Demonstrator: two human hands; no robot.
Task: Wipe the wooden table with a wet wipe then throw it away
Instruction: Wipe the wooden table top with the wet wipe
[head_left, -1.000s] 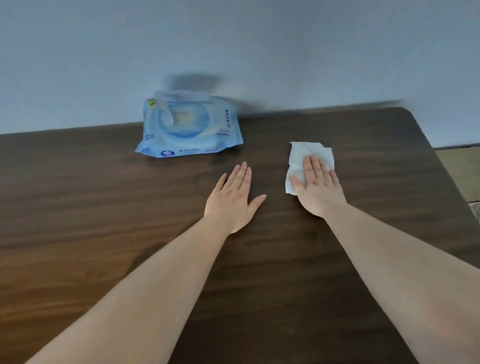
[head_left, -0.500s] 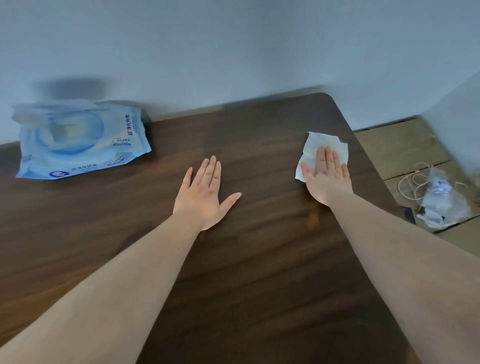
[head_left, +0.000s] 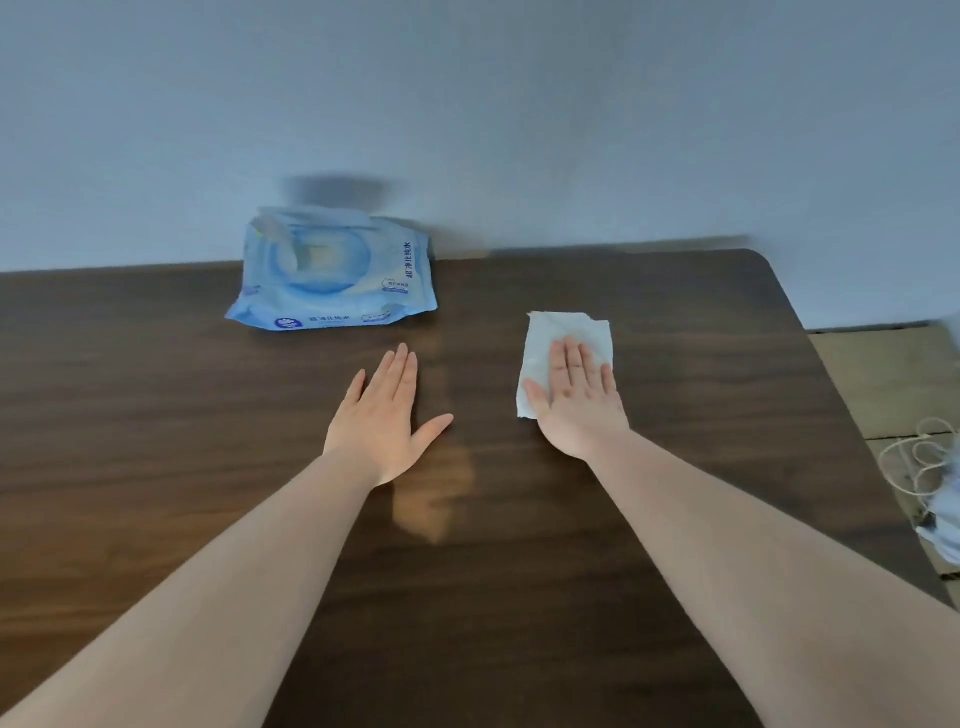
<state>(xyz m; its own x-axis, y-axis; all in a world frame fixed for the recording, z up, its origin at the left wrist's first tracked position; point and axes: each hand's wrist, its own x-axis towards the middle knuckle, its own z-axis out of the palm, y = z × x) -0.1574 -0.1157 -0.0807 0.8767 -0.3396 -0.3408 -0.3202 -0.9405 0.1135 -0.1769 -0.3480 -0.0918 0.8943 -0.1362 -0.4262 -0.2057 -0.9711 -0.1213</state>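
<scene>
Wet wipe (head_left: 566, 332) lay flat on the tabletop (head_left: 156, 415), toward the far right corner, pinned under the right hand (head_left: 576, 400). Fingers (head_left: 571, 358) were straight and together, palm down, pressing rather than pinching. Left hand (head_left: 387, 415) was flat and spread on bare wood near the middle, holding nothing. Wipe pack (head_left: 332, 280) sat at the far edge. Wipe looked thin, limp, light and damp: probably clings and drags under palm pressure, bunches if pushed by an edge. For binning, I'd pinch a free far corner or scrunch it.
</scene>
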